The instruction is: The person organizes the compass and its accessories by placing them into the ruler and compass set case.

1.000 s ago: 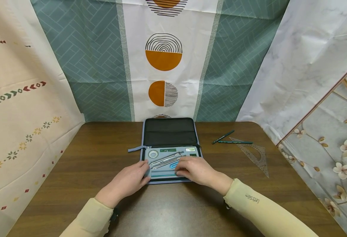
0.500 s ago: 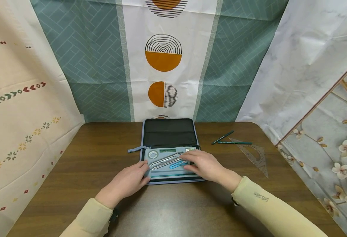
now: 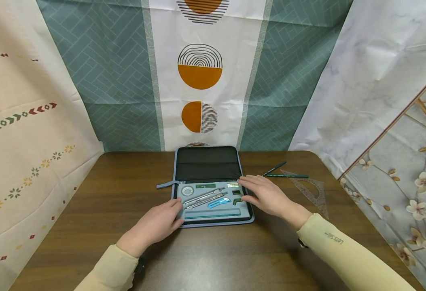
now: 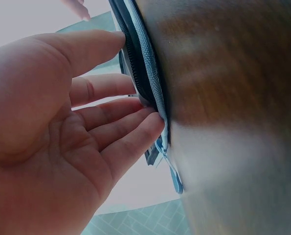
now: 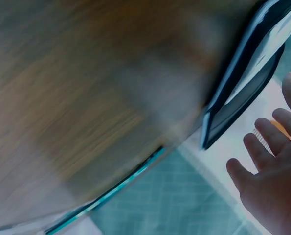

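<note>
A zippered case (image 3: 176,163) with a black lid lies open on the brown table. In its grey tray (image 3: 198,212) sit silver compasses (image 3: 204,199), a small blue cutter knife (image 3: 219,202), a round white disc (image 3: 187,190) and several small green and white pieces. My left hand (image 3: 159,218) rests at the case's left edge. Its fingers touch the zipped rim (image 4: 147,54) in the left wrist view, loosely extended. Over the right side of the tray hovers my right hand (image 3: 265,196), fingers spread and nothing held, as the right wrist view also shows.
Two dark green pencils (image 3: 287,176) lie right of the case, one angled against the other. A clear set square (image 3: 311,190) is beside them. A blue strap (image 3: 165,184) sticks out from the case's left side. Patterned curtains (image 3: 125,81) hang behind the table.
My right hand has moved right from the middle of the tray and its fingers have spread, baring the blue cutter knife and small green pieces. My left hand stays at the case's edge.
</note>
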The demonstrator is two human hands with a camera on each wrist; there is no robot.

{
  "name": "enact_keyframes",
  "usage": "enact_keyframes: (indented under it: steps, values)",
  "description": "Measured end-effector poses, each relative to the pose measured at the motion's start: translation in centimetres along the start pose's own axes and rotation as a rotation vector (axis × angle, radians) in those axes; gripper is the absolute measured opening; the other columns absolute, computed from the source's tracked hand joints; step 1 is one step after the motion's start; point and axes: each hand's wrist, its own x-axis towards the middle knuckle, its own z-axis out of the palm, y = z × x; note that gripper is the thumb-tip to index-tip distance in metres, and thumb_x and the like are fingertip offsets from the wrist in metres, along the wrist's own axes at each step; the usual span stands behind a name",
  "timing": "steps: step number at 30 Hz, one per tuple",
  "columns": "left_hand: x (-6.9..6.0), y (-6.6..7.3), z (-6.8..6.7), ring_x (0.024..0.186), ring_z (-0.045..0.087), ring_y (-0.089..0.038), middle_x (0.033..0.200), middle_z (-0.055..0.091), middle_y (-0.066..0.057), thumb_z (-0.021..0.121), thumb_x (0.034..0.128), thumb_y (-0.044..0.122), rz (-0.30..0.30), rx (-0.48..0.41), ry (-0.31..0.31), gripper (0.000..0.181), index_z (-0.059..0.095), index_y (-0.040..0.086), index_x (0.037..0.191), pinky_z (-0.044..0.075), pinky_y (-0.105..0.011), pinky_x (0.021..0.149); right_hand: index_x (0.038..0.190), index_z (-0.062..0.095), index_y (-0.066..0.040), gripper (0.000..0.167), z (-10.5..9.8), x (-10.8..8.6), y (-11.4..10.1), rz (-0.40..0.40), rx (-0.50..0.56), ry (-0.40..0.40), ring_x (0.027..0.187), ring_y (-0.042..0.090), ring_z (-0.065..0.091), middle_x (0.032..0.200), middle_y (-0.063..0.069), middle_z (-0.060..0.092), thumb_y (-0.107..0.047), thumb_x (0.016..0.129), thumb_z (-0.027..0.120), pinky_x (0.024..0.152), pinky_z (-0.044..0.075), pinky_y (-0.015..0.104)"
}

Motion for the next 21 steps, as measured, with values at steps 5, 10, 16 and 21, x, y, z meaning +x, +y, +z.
enact_keyframes:
  steps: [5, 10, 16, 21]
  values:
    - [0.1, 0.1, -0.1, 0.131, 0.069, -0.04, 0.145, 0.066, -0.028, 0.084, 0.1009, 0.02, -0.005, -0.007, -0.008, 0.031, 0.07, 0.0, 0.119, 0.059, -0.052, 0.102, 0.16, 0.057, -0.004, 0.064, -0.6, -1.0, 2.1, 0.06, -0.022, 0.0, 0.152, 0.041, 0.05, 0.163, 0.018, 0.056, -0.031, 0.106, 0.078, 0.127, 0.032, 0.064]
    - [0.1, 0.1, -0.1, 0.131, 0.068, -0.04, 0.145, 0.066, -0.028, 0.084, 0.101, 0.02, -0.008, -0.011, -0.013, 0.031, 0.07, -0.001, 0.12, 0.059, -0.052, 0.103, 0.162, 0.053, -0.003, 0.066, -1.1, -2.0, 4.2, 0.115, -0.039, -0.006, 0.153, 0.045, 0.047, 0.165, 0.02, 0.052, -0.031, 0.107, 0.077, 0.127, 0.03, 0.066]
    - [0.0, 0.1, -0.2, 0.13, 0.069, -0.04, 0.145, 0.066, -0.028, 0.084, 0.101, 0.02, -0.003, -0.009, -0.005, 0.03, 0.071, 0.0, 0.119, 0.06, -0.052, 0.102, 0.162, 0.052, -0.001, 0.065, -1.8, -3.2, 6.1, 0.17, -0.073, -0.017, 0.153, 0.047, 0.046, 0.165, 0.023, 0.051, -0.03, 0.108, 0.075, 0.126, 0.03, 0.067]
    - [0.0, 0.1, -0.2, 0.13, 0.069, -0.04, 0.145, 0.066, -0.028, 0.084, 0.101, 0.02, -0.004, -0.008, -0.005, 0.029, 0.071, 0.0, 0.118, 0.059, -0.053, 0.102, 0.161, 0.052, 0.0, 0.064, -2.1, -4.0, 7.6, 0.201, -0.097, -0.012, 0.151, 0.048, 0.048, 0.165, 0.024, 0.05, -0.029, 0.109, 0.074, 0.126, 0.031, 0.067]
